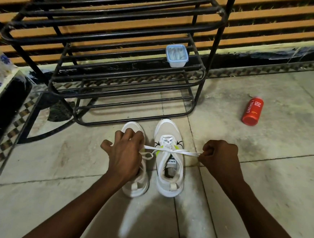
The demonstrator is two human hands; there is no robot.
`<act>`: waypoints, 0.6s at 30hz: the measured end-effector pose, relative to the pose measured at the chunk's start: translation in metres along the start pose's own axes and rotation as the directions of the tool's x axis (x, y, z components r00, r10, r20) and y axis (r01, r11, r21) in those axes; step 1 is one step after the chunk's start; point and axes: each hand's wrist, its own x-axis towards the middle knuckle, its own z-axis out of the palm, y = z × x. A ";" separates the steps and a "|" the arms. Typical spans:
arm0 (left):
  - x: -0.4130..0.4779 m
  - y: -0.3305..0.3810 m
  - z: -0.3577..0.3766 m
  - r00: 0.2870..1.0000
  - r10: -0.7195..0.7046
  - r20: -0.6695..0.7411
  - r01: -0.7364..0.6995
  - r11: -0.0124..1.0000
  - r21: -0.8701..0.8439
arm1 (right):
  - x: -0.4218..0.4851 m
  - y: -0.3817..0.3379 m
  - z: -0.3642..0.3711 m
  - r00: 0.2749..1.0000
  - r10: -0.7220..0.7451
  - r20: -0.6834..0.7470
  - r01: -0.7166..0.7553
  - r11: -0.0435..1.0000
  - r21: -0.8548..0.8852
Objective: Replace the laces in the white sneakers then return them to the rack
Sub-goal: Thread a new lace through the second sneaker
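Lace point(184, 152) seems taut between left hand point(125, 151), right hand point(220, 155).

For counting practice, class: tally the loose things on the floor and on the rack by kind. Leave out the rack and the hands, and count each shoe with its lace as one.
White sneakers: 2
Red bottle: 1
Lidded plastic container: 1
Total: 4

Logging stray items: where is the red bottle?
Head view: the red bottle lies on its side on the floor, right of the shoe rack, beyond the right hand.
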 end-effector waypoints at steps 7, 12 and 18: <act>0.004 -0.004 0.000 0.978 -0.162 0.135 0.199 0.922 -0.332 | -0.005 0.005 0.003 0.998 0.054 0.030 -0.054 0.999 0.005; 0.010 -0.010 -0.002 0.906 -0.264 0.331 0.411 0.734 -0.540 | -0.006 0.007 0.009 0.995 0.093 0.048 -0.092 0.996 -0.017; 0.009 -0.011 -0.002 0.882 -0.324 0.343 0.471 0.645 -0.601 | -0.005 0.007 0.013 0.989 0.126 0.083 -0.125 0.992 -0.026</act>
